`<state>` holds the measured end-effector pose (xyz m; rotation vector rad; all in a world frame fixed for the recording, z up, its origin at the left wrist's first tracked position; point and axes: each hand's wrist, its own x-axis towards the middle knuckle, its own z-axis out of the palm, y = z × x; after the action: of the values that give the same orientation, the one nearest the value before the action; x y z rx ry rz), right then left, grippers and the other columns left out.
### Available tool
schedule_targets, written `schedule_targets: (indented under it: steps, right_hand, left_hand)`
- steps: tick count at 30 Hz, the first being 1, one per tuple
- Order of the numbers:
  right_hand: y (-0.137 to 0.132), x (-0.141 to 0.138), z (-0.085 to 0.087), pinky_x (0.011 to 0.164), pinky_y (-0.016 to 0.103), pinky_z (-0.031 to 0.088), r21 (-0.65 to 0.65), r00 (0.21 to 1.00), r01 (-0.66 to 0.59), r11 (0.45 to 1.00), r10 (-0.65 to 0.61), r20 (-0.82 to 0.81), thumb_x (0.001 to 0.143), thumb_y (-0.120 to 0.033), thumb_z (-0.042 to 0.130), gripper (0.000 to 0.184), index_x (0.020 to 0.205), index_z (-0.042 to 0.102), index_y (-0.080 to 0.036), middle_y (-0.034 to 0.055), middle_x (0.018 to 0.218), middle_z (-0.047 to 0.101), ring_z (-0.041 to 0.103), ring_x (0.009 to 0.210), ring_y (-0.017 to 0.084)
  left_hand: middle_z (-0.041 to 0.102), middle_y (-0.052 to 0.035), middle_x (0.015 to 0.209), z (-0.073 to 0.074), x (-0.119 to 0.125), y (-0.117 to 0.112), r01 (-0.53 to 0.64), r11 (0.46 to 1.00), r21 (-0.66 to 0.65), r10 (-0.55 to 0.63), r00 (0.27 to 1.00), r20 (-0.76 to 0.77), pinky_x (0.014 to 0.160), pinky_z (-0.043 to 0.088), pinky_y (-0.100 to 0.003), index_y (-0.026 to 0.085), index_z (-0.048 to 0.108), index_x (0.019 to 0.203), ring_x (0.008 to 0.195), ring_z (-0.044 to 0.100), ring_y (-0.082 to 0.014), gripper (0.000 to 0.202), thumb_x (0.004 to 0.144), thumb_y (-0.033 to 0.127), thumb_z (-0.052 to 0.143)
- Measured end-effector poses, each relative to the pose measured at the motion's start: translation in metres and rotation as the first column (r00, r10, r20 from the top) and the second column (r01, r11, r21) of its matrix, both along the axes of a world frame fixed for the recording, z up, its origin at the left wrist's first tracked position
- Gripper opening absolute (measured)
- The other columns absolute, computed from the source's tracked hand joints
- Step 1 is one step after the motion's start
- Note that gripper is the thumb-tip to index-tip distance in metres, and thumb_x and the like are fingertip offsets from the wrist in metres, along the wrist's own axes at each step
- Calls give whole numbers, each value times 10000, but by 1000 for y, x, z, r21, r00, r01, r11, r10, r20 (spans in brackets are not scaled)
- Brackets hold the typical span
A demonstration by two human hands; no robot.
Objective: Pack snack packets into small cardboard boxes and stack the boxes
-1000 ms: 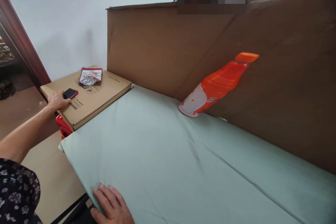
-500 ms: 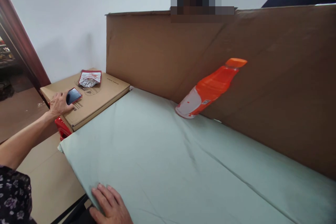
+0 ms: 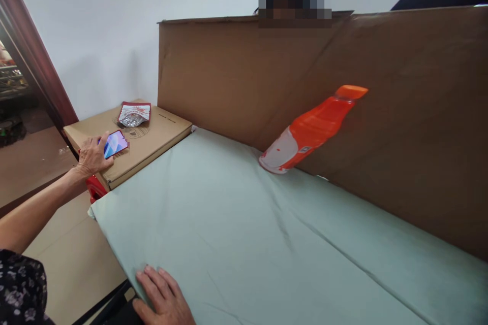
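Observation:
My left hand (image 3: 93,156) reaches out to the far left and grips a smartphone (image 3: 115,144) by its near end, thumb on one side and fingers on the other. The phone lies on a flat cardboard box (image 3: 152,148), its screen lit in blue and purple. At the bottom, my right hand (image 3: 166,298) rests on the edge of the table with a pale green cover (image 3: 213,203), fingers stretched out and holding nothing. Behind the phone sits an opened foil pouch (image 3: 134,114), red and white.
An orange drink bottle (image 3: 310,134) stands on the cover, appearing tilted, against a tall brown cardboard panel (image 3: 221,76). Behind the panel, part of a person shows, blurred out. Something red (image 3: 95,188) is under the box. A dark wooden door frame (image 3: 36,45) stands at left.
The phone's screen has gone from dark to lit. My left hand remains on the phone, and my right hand stays flat. The whole view has shifted slightly.

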<state>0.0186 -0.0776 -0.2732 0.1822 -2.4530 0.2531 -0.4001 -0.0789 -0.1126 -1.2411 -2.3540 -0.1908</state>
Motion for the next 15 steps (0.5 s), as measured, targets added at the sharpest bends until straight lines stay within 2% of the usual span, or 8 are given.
schedule_targets:
  steps: [5, 11, 15]
  right_hand:
    - [0, 0, 4, 1097, 383, 480, -36, 999, 17, 999, -19, -47, 954, -641, 614, 415, 1056, 738, -258, 82, 1400, 710, 548, 1371, 256]
    - [1, 4, 1, 1128, 404, 451, -34, 998, -16, 999, 19, 65, 929, -585, 661, 380, 1094, 741, -252, 99, 1445, 684, 525, 1400, 277]
    - [2, 5, 2, 1136, 404, 442, -42, 997, -20, 999, 23, 68, 928, -560, 668, 356, 1085, 737, -248, 100, 1460, 674, 526, 1404, 279]
  left_hand:
    - [586, -129, 1432, -3, 2, -3, 15, 1000, 1, -15, 1000, -13, 1096, 489, -585, 199, 563, 1421, 1287, 588, -334, 526, 990, 473, 689]
    - [572, -134, 1454, -7, 4, -4, 28, 1000, 8, -28, 1000, -3, 1107, 479, -595, 200, 556, 1434, 1303, 578, -341, 540, 991, 480, 687]
    - [569, -132, 1459, -8, 6, -5, 46, 999, 9, -46, 999, 1, 1113, 472, -596, 202, 554, 1434, 1310, 573, -342, 539, 990, 476, 688]
